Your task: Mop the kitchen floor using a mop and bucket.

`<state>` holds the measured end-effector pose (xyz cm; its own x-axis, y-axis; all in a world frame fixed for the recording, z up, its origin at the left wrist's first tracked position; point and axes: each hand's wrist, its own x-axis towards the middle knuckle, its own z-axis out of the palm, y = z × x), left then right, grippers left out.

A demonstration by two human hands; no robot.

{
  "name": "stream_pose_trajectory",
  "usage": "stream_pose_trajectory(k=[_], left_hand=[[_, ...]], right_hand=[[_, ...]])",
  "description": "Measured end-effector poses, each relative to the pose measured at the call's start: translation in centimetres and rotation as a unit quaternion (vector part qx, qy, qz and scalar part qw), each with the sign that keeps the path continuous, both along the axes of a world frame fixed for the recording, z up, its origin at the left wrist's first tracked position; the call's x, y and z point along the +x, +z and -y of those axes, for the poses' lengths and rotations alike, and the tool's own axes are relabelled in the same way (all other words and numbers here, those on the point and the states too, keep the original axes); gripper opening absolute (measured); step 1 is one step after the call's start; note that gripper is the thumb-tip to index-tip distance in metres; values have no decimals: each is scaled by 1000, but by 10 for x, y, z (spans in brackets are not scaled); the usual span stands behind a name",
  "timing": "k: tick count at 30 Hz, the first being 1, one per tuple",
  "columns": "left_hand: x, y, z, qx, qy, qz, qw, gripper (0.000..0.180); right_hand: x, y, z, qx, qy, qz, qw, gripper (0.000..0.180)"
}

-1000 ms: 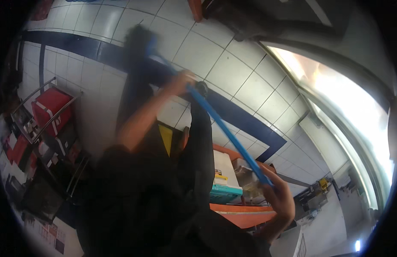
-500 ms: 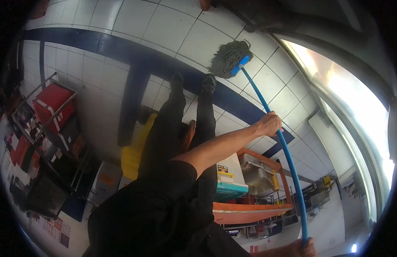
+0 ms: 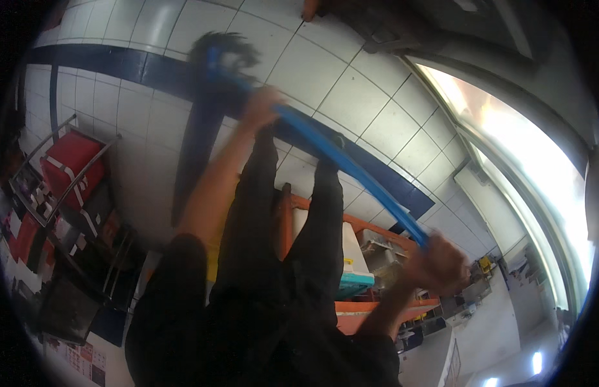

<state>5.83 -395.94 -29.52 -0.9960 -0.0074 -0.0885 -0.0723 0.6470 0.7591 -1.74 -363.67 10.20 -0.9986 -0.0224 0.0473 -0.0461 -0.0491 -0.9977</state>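
Here the person is mopping a white tiled floor (image 3: 351, 97) with both hands on a blue mop handle (image 3: 338, 158). The left hand (image 3: 261, 106) is wrapped shut around the handle low down, close to the head, and the right hand (image 3: 438, 261) is closed around the upper end, near the right of the picture; both are blurred, so I cannot tell how the fingers lie, only that each is clenched on the pole. The mop head (image 3: 225, 51), a dark stringy bundle, rests on the tiles at the far left, just past the dark blue band of tiles (image 3: 119, 64) that crosses the floor. The handle's long axis runs on a slant from the near right up to the far left, head end pointing away from the person and leftward. The person's dark trouser legs (image 3: 280, 219) stand between the two hands, with the pole crossing in front of them. To do this stroke well, I judge it best to keep the lower hand as the guide and the upper hand as the pivot, press the head flat so the strands spread, and sweep clear of the feet. An orange frame (image 3: 293, 206) sits near, behind the legs, and a red crate on a metal rack (image 3: 70, 164) stands at the left; the swing should stay off both.
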Motion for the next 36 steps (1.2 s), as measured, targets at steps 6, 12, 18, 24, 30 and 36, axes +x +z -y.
stream_pose_trajectory(k=[6, 12, 18, 24, 30, 36], left_hand=[[86, -32, 168, -65, 107, -57, 991, 18], [-13, 19, -48, -87, -42, -12, 995, 20], [-111, 47, -401, 63, -233, -64, 968, 17], [-160, 104, -662, 275, -221, -122, 928, 23], [-166, 91, -732, 347, -288, -57, 891, 22], [-164, 122, -681, 380, -205, -10, 902, 16]], right_hand=[[49, -96, 95, -286, 114, 59, 950, 26], [-5, -46, -88, -165, 29, 68, 984, 35], [-28, 80, -353, -165, 4, -67, 984, 28], [-23, 187, -416, 76, 46, -95, 991, 26], [-33, 159, -377, 151, 141, -70, 976, 30], [-71, 166, -373, 30, 236, -116, 964, 24]])
